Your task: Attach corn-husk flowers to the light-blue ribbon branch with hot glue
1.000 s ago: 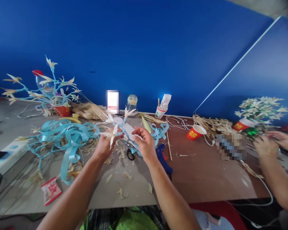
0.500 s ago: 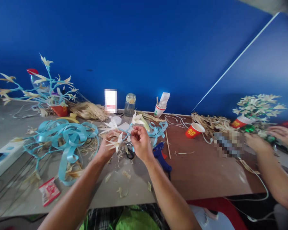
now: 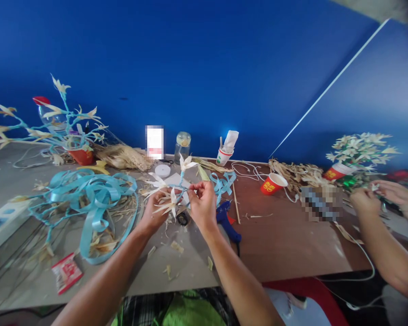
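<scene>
Between my hands is a branch of white husk flowers (image 3: pixel 172 203) on blue-wrapped stems. My left hand (image 3: pixel 154 212) is closed around its left side, partly hidden by the petals. On the other side, my right hand (image 3: pixel 202 201) pinches the blue stem with thumb and fingers. One flower points up above the hands; others spread over the left one. Just right of my right hand lie a blue glue gun (image 3: pixel 228 222) and a bow-like bunch of light blue ribbon (image 3: pixel 222 184). A black-handled object (image 3: pixel 182 219) sits beneath the branch.
Loops of blue ribbon (image 3: pixel 95 203) and a red snack packet (image 3: pixel 67 272) lie at left. Behind them, a red cup (image 3: pixel 81 156) holds finished flower branches. A red paper cup (image 3: pixel 274 184) stands right. Another person's hands (image 3: pixel 367 199) work at far right. Husk scraps litter the table.
The view has shifted slightly, moving the table things a little left. The branch has turned in my hands so its upper flower stands more upright. The other person's hands have come closer together.
</scene>
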Demonstrator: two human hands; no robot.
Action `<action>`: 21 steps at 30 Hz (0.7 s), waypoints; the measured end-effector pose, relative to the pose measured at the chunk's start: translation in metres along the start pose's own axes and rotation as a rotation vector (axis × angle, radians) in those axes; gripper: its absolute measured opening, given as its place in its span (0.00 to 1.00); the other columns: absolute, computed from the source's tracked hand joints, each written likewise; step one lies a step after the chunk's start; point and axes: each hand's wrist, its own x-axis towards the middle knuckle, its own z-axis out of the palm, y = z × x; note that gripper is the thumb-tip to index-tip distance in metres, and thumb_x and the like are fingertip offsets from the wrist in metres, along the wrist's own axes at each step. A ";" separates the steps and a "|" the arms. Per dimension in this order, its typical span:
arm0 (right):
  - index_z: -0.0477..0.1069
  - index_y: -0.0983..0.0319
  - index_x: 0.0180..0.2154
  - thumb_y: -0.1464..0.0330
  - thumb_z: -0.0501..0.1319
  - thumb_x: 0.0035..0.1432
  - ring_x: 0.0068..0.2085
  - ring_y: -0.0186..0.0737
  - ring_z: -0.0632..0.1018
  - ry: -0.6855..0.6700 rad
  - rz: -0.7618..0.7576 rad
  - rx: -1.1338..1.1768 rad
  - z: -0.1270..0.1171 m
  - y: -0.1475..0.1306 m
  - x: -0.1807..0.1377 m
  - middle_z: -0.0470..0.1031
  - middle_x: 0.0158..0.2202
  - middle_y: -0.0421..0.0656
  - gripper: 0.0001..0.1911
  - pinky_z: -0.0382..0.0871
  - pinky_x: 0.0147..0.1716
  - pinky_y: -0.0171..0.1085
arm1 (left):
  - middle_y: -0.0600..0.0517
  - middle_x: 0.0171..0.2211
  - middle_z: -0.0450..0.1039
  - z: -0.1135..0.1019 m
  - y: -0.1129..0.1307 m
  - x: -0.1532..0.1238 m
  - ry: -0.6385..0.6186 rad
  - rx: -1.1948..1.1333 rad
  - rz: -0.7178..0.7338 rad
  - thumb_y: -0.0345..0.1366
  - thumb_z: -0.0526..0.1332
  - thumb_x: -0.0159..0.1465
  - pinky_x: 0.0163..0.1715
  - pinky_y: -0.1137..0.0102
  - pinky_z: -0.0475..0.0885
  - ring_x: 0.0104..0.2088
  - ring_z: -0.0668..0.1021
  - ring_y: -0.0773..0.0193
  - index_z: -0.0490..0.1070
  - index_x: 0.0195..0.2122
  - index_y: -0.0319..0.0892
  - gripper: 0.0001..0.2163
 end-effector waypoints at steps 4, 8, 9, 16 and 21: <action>0.58 0.59 0.33 0.71 0.57 0.49 0.32 0.36 0.75 0.022 -0.009 0.013 0.001 0.002 0.000 0.70 0.30 0.41 0.08 0.68 0.35 0.37 | 0.50 0.30 0.76 0.002 -0.001 0.000 0.012 -0.014 0.004 0.34 0.71 0.43 0.36 0.68 0.71 0.32 0.76 0.63 0.74 0.28 0.40 0.12; 0.58 0.59 0.32 0.71 0.57 0.49 0.33 0.37 0.74 0.025 -0.011 -0.013 0.001 0.003 0.001 0.70 0.30 0.41 0.07 0.68 0.36 0.38 | 0.50 0.32 0.76 0.001 -0.005 0.000 0.009 0.019 0.010 0.35 0.71 0.44 0.37 0.68 0.71 0.34 0.76 0.62 0.74 0.30 0.39 0.12; 0.58 0.59 0.32 0.71 0.57 0.49 0.33 0.37 0.74 0.021 -0.010 -0.011 0.001 0.003 0.001 0.70 0.30 0.41 0.07 0.68 0.36 0.38 | 0.50 0.32 0.75 0.001 -0.005 0.000 0.011 0.028 -0.002 0.35 0.70 0.44 0.37 0.68 0.70 0.34 0.76 0.62 0.73 0.30 0.39 0.13; 0.59 0.60 0.31 0.70 0.61 0.45 0.31 0.35 0.74 0.094 0.055 0.183 -0.004 0.007 0.011 0.71 0.30 0.40 0.12 0.67 0.33 0.36 | 0.47 0.40 0.73 0.000 -0.001 0.004 0.030 0.056 -0.024 0.38 0.68 0.46 0.38 0.67 0.69 0.36 0.75 0.62 0.70 0.44 0.40 0.23; 0.58 0.60 0.28 0.70 0.66 0.36 0.25 0.30 0.71 0.189 0.306 0.510 -0.015 0.011 0.028 0.71 0.24 0.35 0.18 0.64 0.28 0.32 | 0.51 0.33 0.73 -0.012 -0.007 0.012 0.292 0.113 -0.002 0.41 0.66 0.50 0.41 0.69 0.66 0.35 0.73 0.65 0.72 0.35 0.40 0.14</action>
